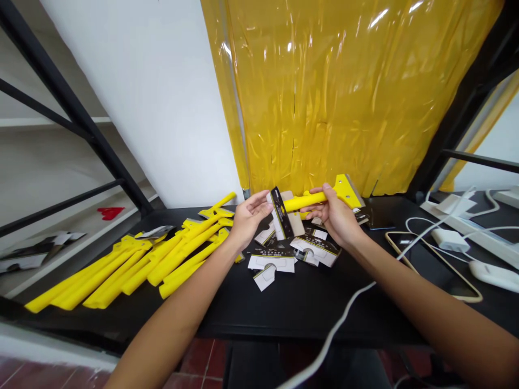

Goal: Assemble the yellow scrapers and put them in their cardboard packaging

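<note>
My right hand (338, 219) is closed around the handle of a yellow scraper (304, 202), held above the black table with its wide blade head pointing right. My left hand (248, 219) pinches a black-and-white cardboard card (281, 215) at the handle's far left end. Whether the handle passes through the card or only touches it, I cannot tell. Below the hands lie several loose printed cards (271, 262), overlapping one another. More yellow scrapers (170, 262) are piled to the left of my left forearm, heads pointing away from me.
At right on the black table (231, 308) lie a tablet-like device (432, 265), a white charger (450, 239) and a power strip (478, 232). A white cable (352, 302) crosses the table's front edge. Behind hangs a yellow plastic curtain (324, 97); black frame bars (73, 108) stand at left.
</note>
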Demonstrator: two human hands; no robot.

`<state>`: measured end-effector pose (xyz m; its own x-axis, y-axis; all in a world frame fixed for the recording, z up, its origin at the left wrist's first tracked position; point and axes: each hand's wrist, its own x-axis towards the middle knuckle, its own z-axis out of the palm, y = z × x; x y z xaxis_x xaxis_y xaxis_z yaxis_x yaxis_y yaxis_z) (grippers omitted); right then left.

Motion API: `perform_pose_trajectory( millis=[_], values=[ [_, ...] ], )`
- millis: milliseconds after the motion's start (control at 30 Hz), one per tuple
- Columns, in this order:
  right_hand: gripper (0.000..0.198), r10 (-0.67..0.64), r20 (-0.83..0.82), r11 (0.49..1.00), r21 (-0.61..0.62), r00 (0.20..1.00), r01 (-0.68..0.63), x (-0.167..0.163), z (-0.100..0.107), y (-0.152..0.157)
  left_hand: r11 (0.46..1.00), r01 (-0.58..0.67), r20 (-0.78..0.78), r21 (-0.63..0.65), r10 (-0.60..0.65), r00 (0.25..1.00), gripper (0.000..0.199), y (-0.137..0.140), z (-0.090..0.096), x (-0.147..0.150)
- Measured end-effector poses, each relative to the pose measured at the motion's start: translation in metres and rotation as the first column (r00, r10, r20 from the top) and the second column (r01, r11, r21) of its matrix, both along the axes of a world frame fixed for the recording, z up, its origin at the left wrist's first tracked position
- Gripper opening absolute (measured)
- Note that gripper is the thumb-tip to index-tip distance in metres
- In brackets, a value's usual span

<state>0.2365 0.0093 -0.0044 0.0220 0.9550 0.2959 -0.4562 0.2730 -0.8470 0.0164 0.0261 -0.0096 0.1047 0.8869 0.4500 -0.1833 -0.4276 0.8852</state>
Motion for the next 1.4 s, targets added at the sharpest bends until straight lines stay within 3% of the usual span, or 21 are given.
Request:
perform_pose_trajectory(
  millis=[200, 333, 500, 633, 767, 933, 1067, 1233, 1400],
  values=[
    [0.037, 0.013, 0.093, 0.999, 0.030, 0.996, -0.016, -0.011, -0.005, -0.008, 0.980, -0.026, 0.181, -0.198, 0.063, 0.981, 0.039, -0.004, -0.004, 0.012],
    [0.041, 0.026, 0.113, 0.997, 0.070, 0.993, -0.034, -0.016, -0.009, -0.009, 0.934, 0.023, 0.166, -0.357, 0.039, 0.985, 0.045, -0.013, -0.001, 0.017],
    [0.038, -0.098, 0.216, 0.976, 0.210, 0.972, 0.052, -0.023, -0.009, -0.016, 0.863, 0.123, 0.244, -0.490, 0.000, 0.970, 0.049, -0.017, 0.005, 0.016],
    [0.031, -0.194, 0.356, 0.932, 0.357, 0.914, 0.059, -0.023, -0.013, -0.023, 0.831, 0.234, 0.360, -0.504, -0.044, 0.932, 0.043, -0.015, 0.007, 0.017],
    [0.024, -0.318, 0.462, 0.879, 0.471, 0.828, 0.075, -0.019, -0.019, -0.022, 0.865, 0.291, 0.408, -0.410, -0.111, 0.906, 0.029, -0.019, 0.009, 0.022],
    [0.034, -0.258, 0.368, 0.904, 0.418, 0.893, 0.089, -0.023, -0.018, -0.018, 0.874, 0.315, 0.438, -0.369, -0.136, 0.889, 0.041, -0.028, 0.010, 0.028],
    [0.054, -0.167, 0.370, 0.930, 0.368, 0.914, 0.020, -0.021, -0.010, -0.017, 0.843, 0.371, 0.476, -0.389, -0.160, 0.865, 0.022, -0.024, 0.011, 0.025],
    [0.079, -0.066, 0.304, 0.971, 0.240, 0.950, -0.009, -0.012, -0.006, -0.012, 0.897, 0.227, 0.552, -0.380, 0.023, 0.834, 0.007, -0.005, 0.016, 0.006],
    [0.043, 0.037, 0.199, 0.991, 0.120, 0.979, -0.062, -0.012, -0.008, -0.009, 0.948, 0.114, 0.553, -0.298, 0.075, 0.830, 0.009, 0.002, 0.021, -0.005]
  ],
)
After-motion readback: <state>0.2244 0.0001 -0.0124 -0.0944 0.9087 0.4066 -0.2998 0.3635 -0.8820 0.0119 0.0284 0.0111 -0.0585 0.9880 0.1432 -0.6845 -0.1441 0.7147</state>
